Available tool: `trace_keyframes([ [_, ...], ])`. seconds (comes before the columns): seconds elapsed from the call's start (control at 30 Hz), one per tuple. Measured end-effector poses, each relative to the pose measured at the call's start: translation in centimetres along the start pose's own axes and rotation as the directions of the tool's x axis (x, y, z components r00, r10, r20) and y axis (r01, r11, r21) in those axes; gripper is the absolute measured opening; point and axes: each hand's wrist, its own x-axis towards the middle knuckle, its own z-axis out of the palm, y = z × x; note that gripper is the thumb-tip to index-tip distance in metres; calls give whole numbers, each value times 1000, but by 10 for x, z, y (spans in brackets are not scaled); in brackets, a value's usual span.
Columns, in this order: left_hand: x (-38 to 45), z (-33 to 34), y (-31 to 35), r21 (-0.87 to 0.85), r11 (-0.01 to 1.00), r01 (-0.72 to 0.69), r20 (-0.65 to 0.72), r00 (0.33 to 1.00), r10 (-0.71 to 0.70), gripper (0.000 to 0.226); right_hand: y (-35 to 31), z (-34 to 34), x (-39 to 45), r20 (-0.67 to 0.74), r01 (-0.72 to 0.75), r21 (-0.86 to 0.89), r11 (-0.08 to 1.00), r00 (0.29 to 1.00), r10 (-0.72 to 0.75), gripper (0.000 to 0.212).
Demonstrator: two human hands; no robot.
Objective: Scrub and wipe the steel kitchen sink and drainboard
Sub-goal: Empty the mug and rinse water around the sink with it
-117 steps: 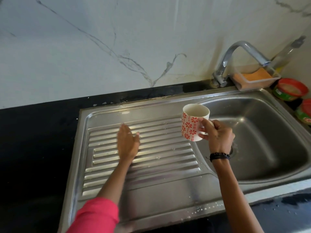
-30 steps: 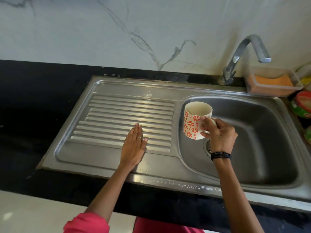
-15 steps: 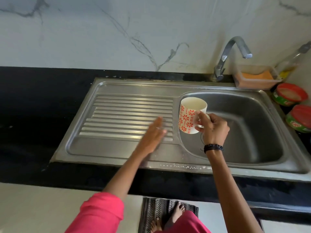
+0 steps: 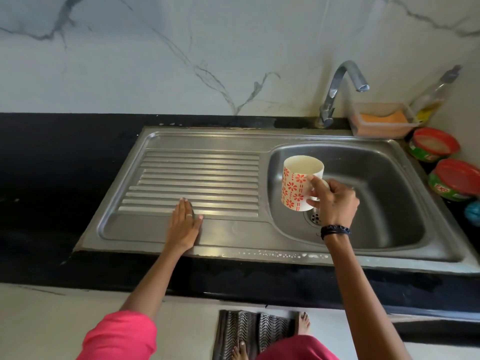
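the left hand (image 4: 184,227) lies flat, palm down, fingers pressed together and pointing toward twelve o'clock, on the near part of the drainboard (image 4: 202,178). its fingertips reach the lowest ribs; the heel of the palm sits close to the front rim. a thin ring shows on one finger. the ribbed part of the drainboard spreads from the hand toward eleven, twelve and one o'clock, and the smooth flat strip runs out at three and nine o'clock under the palm.

the right hand (image 4: 335,203) is curled around the handle of a mug (image 4: 298,183), white with orange flowers, thumb laid on the mug's side. the mug is upright and held in the air over the left part of the sink basin (image 4: 384,193), at ten o'clock from that hand. the drain (image 4: 314,217) shows just under the mug, at about eight o'clock from the hand. a dark beaded band wraps the right wrist.

the basin opens out from the right hand toward three o'clock. small beads of water (image 4: 280,255) dot the front rim of the steel, at six o'clock from the mug. the tap (image 4: 337,92) stands at twelve o'clock from the right hand, its spout over the back of the basin. at one o'clock sits a clear box with an orange sponge (image 4: 381,117), and at two and three o'clock two red-lidded tubs (image 4: 433,146) stand on the black counter (image 4: 52,178).
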Motion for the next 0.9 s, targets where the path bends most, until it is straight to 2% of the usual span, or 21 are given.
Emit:
trace_keyframes([
  [0.1,-9,21,58,17,987,-160,33,987,159,64,4,-1,18,36,-11,-2,1000,999,11,28],
  [0.23,2,64,148,111,917,-382,103,922,372,63,9,-2,46,100,-15,-11,1000,995,16,32],
  [0.33,14,87,202,137,855,-500,287,846,449,63,16,-7,65,152,-14,-19,1000,988,16,24],
  [0.4,22,99,227,61,838,-542,413,778,474,62,22,-14,80,169,-11,-32,999,986,16,22],
  [0.47,36,103,238,-8,845,-534,459,749,478,63,26,-22,96,174,-28,-37,999,984,34,21],
  [0.6,87,89,251,-76,886,-457,382,808,449,64,36,-41,137,143,-63,-43,997,987,69,23],
  [0.7,136,63,280,-311,910,-273,256,898,357,62,49,-52,165,118,-95,-64,993,988,103,24],
  [0.77,166,41,313,-468,868,-165,154,952,264,62,56,-57,183,103,-118,-64,991,987,124,22],
  [0.9,211,2,385,-617,783,-77,71,986,153,60,68,-57,208,104,-138,-52,989,984,143,15],
])
